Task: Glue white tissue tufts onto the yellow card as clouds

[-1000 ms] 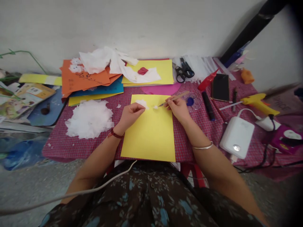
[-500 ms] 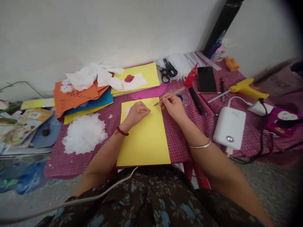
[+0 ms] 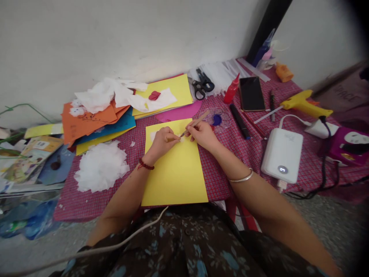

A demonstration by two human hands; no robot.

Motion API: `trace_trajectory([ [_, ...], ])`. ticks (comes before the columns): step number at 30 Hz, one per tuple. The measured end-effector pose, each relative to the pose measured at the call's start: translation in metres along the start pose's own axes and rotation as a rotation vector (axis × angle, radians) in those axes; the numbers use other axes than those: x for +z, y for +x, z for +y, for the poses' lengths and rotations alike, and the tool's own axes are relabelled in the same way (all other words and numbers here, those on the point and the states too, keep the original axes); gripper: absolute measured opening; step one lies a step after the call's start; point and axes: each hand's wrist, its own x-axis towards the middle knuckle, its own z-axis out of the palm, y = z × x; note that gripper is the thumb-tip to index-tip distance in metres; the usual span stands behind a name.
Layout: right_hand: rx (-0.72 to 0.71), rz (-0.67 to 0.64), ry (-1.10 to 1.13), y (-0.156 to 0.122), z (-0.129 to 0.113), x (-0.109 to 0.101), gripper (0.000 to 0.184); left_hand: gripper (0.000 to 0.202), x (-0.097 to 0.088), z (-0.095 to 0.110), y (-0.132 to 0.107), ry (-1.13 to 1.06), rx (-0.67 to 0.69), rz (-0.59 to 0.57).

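Note:
A yellow paper sheet (image 3: 173, 173) lies on the red checked tablecloth (image 3: 225, 154) in front of me. My left hand (image 3: 162, 141) rests on the sheet's upper part with its fingers curled, pinching a small white paper bit (image 3: 182, 139). My right hand (image 3: 201, 132) grips a thin wooden-handled brush (image 3: 198, 120) whose tip points left at that white bit, right beside my left fingertips. A second white patch (image 3: 152, 135) sits on the sheet near its top left corner.
A pile of white paper shreds (image 3: 99, 166) lies left of the sheet. Coloured sheets (image 3: 95, 115), scissors (image 3: 201, 82), a red glue bottle (image 3: 232, 89), a phone (image 3: 251, 93), a yellow glue gun (image 3: 305, 104), a white power bank (image 3: 282, 154) and a clear palette with blue paint (image 3: 217, 117) surround it.
My right hand has moved left with the brush, so its tip now meets my left fingertips at the white bit. The view has shifted slightly to the left.

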Motion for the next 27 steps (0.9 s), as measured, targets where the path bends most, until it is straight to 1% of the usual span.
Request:
trace_trajectory([
  [2, 0.0, -0.008, -0.019, 0.0, 0.001, 0.001, 0.009, 0.007, 0.001, -0.002, 0.0, -0.007, 0.012, 0.009],
  [7, 0.003, 0.03, -0.028, 0.002, 0.004, 0.002, 0.009, 0.006, 0.0, -0.002, 0.001, -0.012, 0.017, 0.034],
  [16, 0.002, 0.02, -0.054, 0.002, 0.006, 0.003, 0.01, 0.01, -0.004, 0.004, 0.002, 0.153, -0.027, 0.02],
  [24, -0.018, 0.011, -0.055, 0.003, 0.009, 0.004, 0.011, 0.011, -0.003, 0.005, 0.001, 0.106, -0.042, 0.008],
  [27, -0.026, 0.003, -0.059, 0.004, 0.012, 0.005, 0.012, 0.014, -0.004, 0.003, 0.001, 0.04, -0.041, 0.023],
])
